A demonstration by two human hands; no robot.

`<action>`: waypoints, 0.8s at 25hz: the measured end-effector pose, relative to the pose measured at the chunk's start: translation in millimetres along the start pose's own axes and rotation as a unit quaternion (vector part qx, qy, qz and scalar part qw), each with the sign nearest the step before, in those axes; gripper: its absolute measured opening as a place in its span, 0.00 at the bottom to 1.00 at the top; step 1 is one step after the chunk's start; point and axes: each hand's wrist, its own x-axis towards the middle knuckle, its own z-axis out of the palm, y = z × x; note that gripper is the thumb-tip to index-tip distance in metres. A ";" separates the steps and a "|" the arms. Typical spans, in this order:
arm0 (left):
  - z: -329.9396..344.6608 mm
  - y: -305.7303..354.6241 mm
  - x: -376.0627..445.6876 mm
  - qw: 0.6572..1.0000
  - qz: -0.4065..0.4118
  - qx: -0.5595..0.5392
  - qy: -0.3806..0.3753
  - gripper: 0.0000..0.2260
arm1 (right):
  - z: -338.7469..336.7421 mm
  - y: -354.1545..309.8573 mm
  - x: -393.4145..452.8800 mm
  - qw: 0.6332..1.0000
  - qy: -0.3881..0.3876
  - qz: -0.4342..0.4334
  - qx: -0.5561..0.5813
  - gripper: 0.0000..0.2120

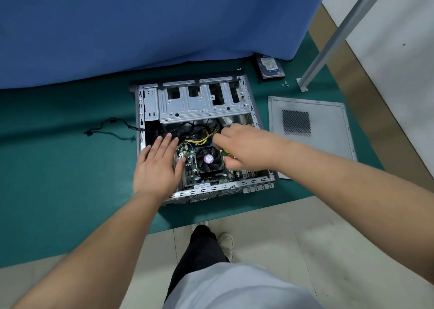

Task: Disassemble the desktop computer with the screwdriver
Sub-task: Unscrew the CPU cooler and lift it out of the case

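Observation:
The desktop computer case [204, 192] lies open on its side on a green mat. Inside it I see a black CPU fan [208, 159], yellow wires [202, 139] and a bare metal drive cage [202, 102]. My left hand [157, 165] lies flat with straight fingers over the left part of the motherboard, beside the fan. My right hand [244, 146] reaches in to the right of the fan with its fingers curled downward. They grip a yellow-green handle [227, 153], apparently the screwdriver. Its tip is hidden under the hand.
The removed side panel [324, 111] lies right of the case. A hard drive [270, 68] and small screws [285, 84] sit at the back right near a metal post [328, 43]. A loose black cable [110, 130] lies left. Blue cloth [141, 26] hangs behind.

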 end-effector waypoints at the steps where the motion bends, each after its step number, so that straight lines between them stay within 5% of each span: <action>1: 0.7 -0.8 0.5 1.000 -0.001 -0.002 0.001 0.28 | -2.2 3.1 -0.9 1.000 -0.010 -0.005 0.007 0.16; 6: 2.6 -1.9 0.5 1.000 -0.016 -0.022 0.012 0.24 | 0.2 7.7 2.3 0.969 0.059 0.219 -0.096 0.26; 9: 2.4 -2.6 2.6 0.999 -0.021 -0.027 0.014 0.23 | -5.3 15.8 -1.3 0.997 0.003 0.073 0.012 0.12; 11: 2.6 -2.6 2.2 0.999 -0.017 -0.024 0.015 0.22 | -8.6 17.0 -5.2 0.999 -0.036 0.005 0.037 0.14; 16: 2.3 -3.8 2.1 0.999 -0.008 -0.024 0.022 0.22 | 0.4 9.1 -2.7 0.979 0.048 0.177 -0.086 0.26; 20: -0.2 -6.3 -3.9 0.999 0.021 -0.032 0.019 0.25 | -2.8 14.1 -7.8 1.000 0.012 0.010 -0.002 0.17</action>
